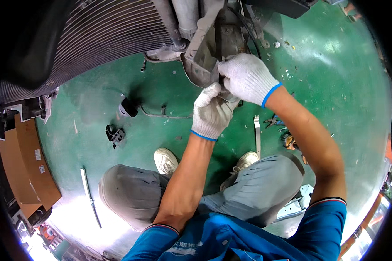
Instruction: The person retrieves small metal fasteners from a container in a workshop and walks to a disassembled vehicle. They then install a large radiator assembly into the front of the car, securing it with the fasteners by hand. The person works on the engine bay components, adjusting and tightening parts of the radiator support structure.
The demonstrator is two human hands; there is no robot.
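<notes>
My left hand (213,112) and right hand (249,80) wear rough, matt knitted cloth against the bracket (200,54), which looks like dull, scuffed grey metal. Left of the bracket, the radiator (113,35) shows ridged, matt metallic fins; beneath the bracket spreads a smooth, glossy green floor (335,113). Far left of the bracket, the box (26,152) is matt brown cardboard. Below the bracket, the flat bar (258,135) is smooth, shiny metal, and my trousers (133,191) are matt, creased cloth.
</notes>
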